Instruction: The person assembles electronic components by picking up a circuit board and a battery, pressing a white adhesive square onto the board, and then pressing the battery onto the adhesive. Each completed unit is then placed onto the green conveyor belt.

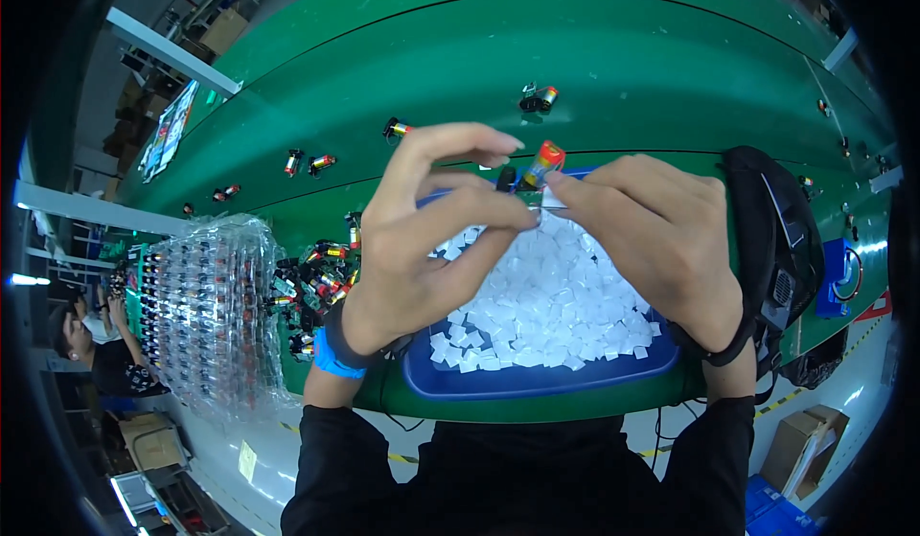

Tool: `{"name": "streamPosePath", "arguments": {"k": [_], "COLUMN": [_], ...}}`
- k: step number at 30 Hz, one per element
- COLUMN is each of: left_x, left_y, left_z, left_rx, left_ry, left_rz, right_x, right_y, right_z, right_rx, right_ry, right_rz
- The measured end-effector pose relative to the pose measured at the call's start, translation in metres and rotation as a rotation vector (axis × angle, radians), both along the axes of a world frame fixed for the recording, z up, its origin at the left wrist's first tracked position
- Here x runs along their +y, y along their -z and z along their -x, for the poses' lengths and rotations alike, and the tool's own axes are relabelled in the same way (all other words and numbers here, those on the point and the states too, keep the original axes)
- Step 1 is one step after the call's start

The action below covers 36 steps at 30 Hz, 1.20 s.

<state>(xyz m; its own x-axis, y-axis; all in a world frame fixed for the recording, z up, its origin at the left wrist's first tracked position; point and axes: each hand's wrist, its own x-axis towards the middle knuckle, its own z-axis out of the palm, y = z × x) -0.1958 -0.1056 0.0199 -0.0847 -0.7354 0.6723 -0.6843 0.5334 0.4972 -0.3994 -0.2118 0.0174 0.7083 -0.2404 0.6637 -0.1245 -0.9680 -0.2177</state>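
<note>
A small red-and-yellow cylinder, battery-like, with a black part beside it (544, 162), shows just beyond my fingertips, above the far rim of a blue bin (537, 389). My left hand (412, 234) pinches thumb against finger close to it, with the index finger raised and curved; what lies in that pinch is too small to make out. From the other side my right hand (661, 225) is closed, its fingertips on a small white square piece (551, 198) just below the cylinder. Many similar white squares (556, 316) fill the bin under both hands.
Left of the bin lies a heap of similar wired cylinders (321, 277), then a clear plastic-wrapped stack (206, 316). Several more units (540, 98) are scattered across the green table (402, 67). To the right are a black bag (767, 249) and a blue device (839, 277). Another person (105, 354) works far left.
</note>
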Motion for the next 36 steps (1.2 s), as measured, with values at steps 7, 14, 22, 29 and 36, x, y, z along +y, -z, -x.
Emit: {"name": "streamPosePath", "arguments": {"k": [7, 14, 22, 29, 36], "left_x": [0.001, -0.002, 0.001, -0.001, 0.002], "left_y": [0.004, 0.007, 0.015, 0.020, 0.020], "left_z": [-0.034, -0.020, 0.000, 0.004, 0.005], "left_rx": [0.954, 0.911, 0.805, 0.828, 0.839], "left_ry": [0.306, 0.240, 0.138, 0.020, -0.009], "left_rz": [-0.917, -0.794, -0.623, -0.638, -0.612], "right_x": [-0.008, -0.001, 0.000, -0.002, 0.005], "right_y": [-0.002, -0.001, 0.009, 0.016, 0.007], "right_z": [-0.006, -0.016, -0.018, -0.017, -0.018], "right_rx": [-0.042, -0.061, -0.144, 0.000, -0.016], "right_ry": [-0.091, -0.131, 0.038, -0.044, -0.026], "right_rz": [0.057, -0.443, -0.870, -0.568, -0.729]}}
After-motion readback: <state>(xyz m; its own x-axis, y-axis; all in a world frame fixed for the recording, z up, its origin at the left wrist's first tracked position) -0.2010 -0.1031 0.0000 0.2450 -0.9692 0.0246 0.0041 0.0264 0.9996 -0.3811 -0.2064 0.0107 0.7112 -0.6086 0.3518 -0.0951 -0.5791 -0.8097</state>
